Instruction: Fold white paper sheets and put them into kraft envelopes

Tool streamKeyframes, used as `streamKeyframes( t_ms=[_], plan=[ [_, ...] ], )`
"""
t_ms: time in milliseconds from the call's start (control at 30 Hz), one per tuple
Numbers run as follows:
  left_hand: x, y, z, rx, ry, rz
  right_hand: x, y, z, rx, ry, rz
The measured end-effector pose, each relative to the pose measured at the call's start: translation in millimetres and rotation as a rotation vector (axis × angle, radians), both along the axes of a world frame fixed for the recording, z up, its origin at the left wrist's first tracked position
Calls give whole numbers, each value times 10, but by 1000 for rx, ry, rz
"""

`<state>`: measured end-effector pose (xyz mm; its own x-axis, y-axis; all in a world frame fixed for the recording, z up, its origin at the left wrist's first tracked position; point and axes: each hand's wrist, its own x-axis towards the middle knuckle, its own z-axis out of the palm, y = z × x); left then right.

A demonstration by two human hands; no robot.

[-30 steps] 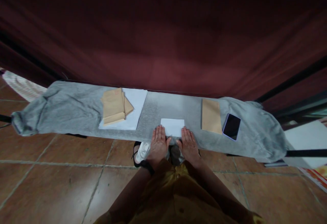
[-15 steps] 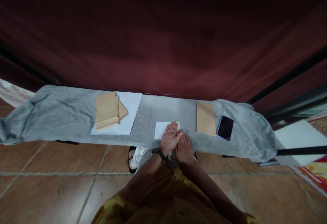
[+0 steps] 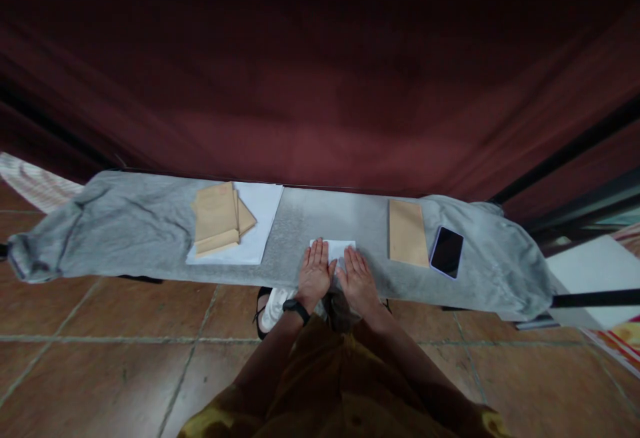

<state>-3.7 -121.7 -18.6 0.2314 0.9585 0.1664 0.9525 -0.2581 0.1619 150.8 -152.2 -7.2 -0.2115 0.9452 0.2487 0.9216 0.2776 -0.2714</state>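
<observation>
A small white sheet of paper (image 3: 339, 249), perhaps folded, lies near the front edge of the cloth-covered bench. Flat on its left side rests my left hand (image 3: 315, 275), fingers stretched out and a dark band on the wrist. My right hand (image 3: 358, 281) lies flat over the right side of the paper, its fingers also extended. The two thumbs nearly meet over the sheet. Both palms cover the lower part of the paper, so its near edge is hidden.
Brown envelopes (image 3: 216, 215) lie on white paper sheets (image 3: 270, 208) to the left. A brown envelope (image 3: 407, 231) and a phone (image 3: 447, 251) lie to the right. Grey cloth (image 3: 135, 225) covers the narrow bench; a dark red curtain (image 3: 320, 118) hangs behind it.
My left hand has moved left off the right hand, so the hands now lie apart on the paper's two sides. The whole view has shifted slightly.
</observation>
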Motion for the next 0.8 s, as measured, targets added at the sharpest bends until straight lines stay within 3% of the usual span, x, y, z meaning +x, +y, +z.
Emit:
streamKeyframes(
  t_ms=[200, 533, 800],
  plan=[
    [-13, -8, 33, 5, 33, -15, -159, 262, -122, -20, 9, 63],
    [-41, -6, -21, 36, -30, 6, 58, 224, -190, 103, -42, 18],
    [-166, -16, 99, -29, 15, -3, 174, 170, -167, 109, -68, 25]
  ],
)
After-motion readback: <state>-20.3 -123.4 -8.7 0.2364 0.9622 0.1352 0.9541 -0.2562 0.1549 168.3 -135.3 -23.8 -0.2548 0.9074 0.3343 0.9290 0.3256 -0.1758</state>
